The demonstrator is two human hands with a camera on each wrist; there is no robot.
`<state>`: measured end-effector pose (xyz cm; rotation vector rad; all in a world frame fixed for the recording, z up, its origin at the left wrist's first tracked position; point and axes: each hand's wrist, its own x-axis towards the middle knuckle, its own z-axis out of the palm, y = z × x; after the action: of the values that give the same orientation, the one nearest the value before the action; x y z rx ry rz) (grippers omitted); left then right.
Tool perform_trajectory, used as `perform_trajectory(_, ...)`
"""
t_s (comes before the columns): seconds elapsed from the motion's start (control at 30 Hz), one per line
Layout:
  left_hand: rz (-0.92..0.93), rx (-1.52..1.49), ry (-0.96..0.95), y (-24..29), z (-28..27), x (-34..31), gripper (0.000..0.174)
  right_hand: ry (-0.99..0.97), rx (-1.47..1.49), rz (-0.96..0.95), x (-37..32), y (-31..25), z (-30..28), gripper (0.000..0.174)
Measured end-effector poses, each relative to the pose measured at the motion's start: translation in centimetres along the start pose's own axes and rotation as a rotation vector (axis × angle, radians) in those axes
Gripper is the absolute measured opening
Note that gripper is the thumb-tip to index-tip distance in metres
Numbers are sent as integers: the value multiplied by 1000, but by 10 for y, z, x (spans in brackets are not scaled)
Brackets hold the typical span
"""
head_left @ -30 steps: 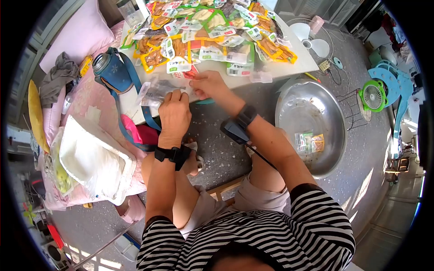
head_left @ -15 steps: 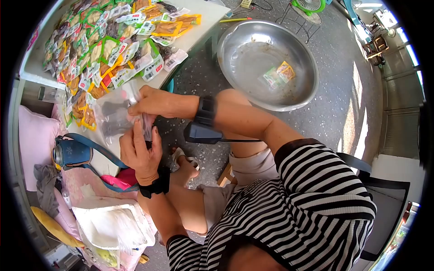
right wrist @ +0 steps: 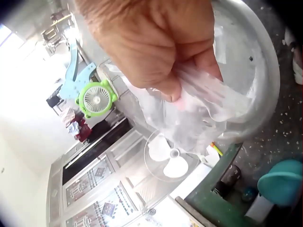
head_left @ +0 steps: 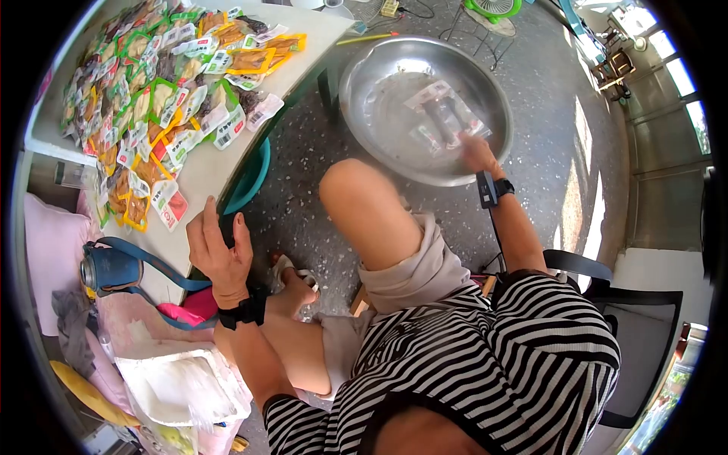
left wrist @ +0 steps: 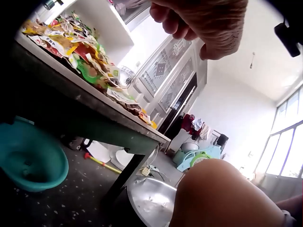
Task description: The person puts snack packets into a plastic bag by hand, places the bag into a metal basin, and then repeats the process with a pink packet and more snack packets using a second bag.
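Observation:
My right hand (head_left: 478,154) pinches a clear plastic bag (head_left: 436,110) over the wide steel basin (head_left: 354,144). Up close in the right wrist view, thumb and fingers grip the bag's crumpled edge (right wrist: 203,90), and the rest of it spreads past the hand. Dark contents and printed labels show through the film in the head view. At the table's near edge, my left hand (head_left: 220,250) holds nothing, its fingers loosely spread. Closest to it on the table (head_left: 208,178) lies a red-and-white packet (head_left: 170,205) beside a heap of small sealed food packets (head_left: 155,106).
A teal basin (head_left: 250,182) sits under the table's edge. On the left are a blue strapped bottle (head_left: 114,269) and a white foam box (head_left: 171,379). My bent knee (head_left: 353,186) lies between table and steel basin. A green fan (head_left: 493,7) stands beyond.
My right hand has carried the clear bag from the table's edge rightward over the steel basin. The left hand has let go of the bag. The head view has swung to the right.

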<state>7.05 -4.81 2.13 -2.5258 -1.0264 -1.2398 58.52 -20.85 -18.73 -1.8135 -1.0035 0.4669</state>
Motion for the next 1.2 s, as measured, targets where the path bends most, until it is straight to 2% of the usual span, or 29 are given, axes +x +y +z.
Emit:
perform_trajectory(0.1,-12,7,-33,-2,5,-1,34,-64,211,772,-10,71,-12,34)
perform_trajectory(0.17,-15,20,-41,-5,8,-2,33,284,-43,764,-30,77,-10,34)
perform_trajectory(0.27,-21,26,-55,-10,10,-6,30,225,259,874,-46,100,-15,30)
perform_trajectory(0.3,-34,15,-56,-12,11,-6,29,197,227,907,-48,89,-14,30)
perform_trajectory(0.4,-52,-14,-55,-12,14,-4,27,58,273,804,-46,54,-11,27)
perform_trajectory(0.43,-60,-15,-52,-11,13,-3,26,87,301,750,-40,39,-4,28)
perform_trajectory(0.5,-74,-8,-59,-11,11,-4,25,16,416,632,-25,-14,7,29)
perform_trajectory(0.67,-174,12,45,-25,-2,-5,20,-261,490,251,16,-219,66,29)
perform_trajectory(0.73,-227,25,92,-33,-8,-7,19,-465,603,51,14,-301,86,28)
perform_trajectory(0.9,-433,149,162,-58,-25,-13,12,-870,838,-232,-10,-447,138,28)
perform_trajectory(1.0,-604,251,124,-78,-30,-23,11,-959,871,-329,-12,-487,188,29)
perform_trajectory(1.07,-672,244,186,-85,-37,-26,10,-978,844,-322,-5,-496,221,28)
perform_trajectory(1.2,-759,253,338,-96,-56,-35,10,-1024,684,-216,-7,-456,297,26)
